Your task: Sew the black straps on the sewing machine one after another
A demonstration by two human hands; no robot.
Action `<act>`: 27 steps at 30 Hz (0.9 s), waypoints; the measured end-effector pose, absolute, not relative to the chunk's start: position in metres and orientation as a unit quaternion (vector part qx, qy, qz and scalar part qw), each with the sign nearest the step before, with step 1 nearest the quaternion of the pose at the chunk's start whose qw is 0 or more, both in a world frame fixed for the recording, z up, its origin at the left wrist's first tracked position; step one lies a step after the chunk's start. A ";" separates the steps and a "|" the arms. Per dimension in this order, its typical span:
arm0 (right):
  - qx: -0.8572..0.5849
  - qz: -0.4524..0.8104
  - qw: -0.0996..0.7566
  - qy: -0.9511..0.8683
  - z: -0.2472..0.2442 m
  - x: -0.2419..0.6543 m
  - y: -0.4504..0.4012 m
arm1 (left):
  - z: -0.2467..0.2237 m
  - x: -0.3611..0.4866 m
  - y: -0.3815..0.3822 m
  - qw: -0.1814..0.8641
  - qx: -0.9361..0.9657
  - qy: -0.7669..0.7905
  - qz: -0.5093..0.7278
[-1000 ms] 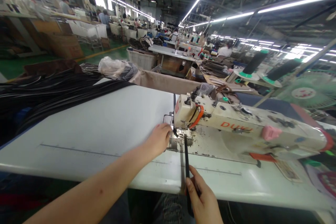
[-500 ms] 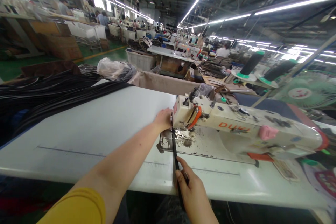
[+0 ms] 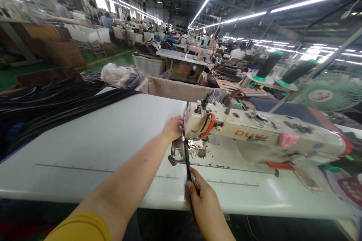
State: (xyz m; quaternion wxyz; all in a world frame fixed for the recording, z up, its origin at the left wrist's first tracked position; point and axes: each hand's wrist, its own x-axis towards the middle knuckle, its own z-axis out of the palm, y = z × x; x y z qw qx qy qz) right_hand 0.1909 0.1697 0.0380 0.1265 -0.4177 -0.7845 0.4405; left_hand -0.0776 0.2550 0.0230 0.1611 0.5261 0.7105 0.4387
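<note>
A narrow black strip (image 3: 187,156) runs from the needle area of the white sewing machine (image 3: 226,126) toward the table's front edge. My right hand (image 3: 202,196) pinches it near that edge, and a small dark tool shows between thumb and fingers. Behind the needle, at the left of the machine head, is my left hand (image 3: 174,127); its fingers are bent beside the head, partly hidden, and what they hold cannot be made out. The strip lies over the stained metal bed plate (image 3: 178,154).
Long black strips (image 3: 70,101) are heaped on the left of the white table (image 3: 113,131). Thread cones (image 3: 268,66) and a green fan (image 3: 322,92) stand at the right. A fabric-lined bin (image 3: 175,86) sits behind the table. People work farther back.
The view has shifted slightly. My left hand's fingers have lifted and bent a little beside the machine head. My right hand still holds the strip, at nearly the same place.
</note>
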 end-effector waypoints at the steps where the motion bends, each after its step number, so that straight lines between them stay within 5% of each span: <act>1: -0.417 0.440 0.124 -0.786 0.038 0.191 0.170 | 0.023 -0.077 0.255 0.163 0.526 0.709 0.441; 7: -0.419 0.419 0.135 -0.794 0.034 0.190 0.171 | 0.017 -0.080 0.255 0.175 0.505 0.705 0.466; 19: -0.366 0.326 0.300 -0.818 0.036 0.188 0.175 | 0.017 -0.082 0.236 0.284 0.277 0.649 0.649; 27: -0.337 0.383 0.295 -0.808 0.045 0.172 0.175 | 0.028 -0.072 0.183 0.338 0.202 0.548 0.738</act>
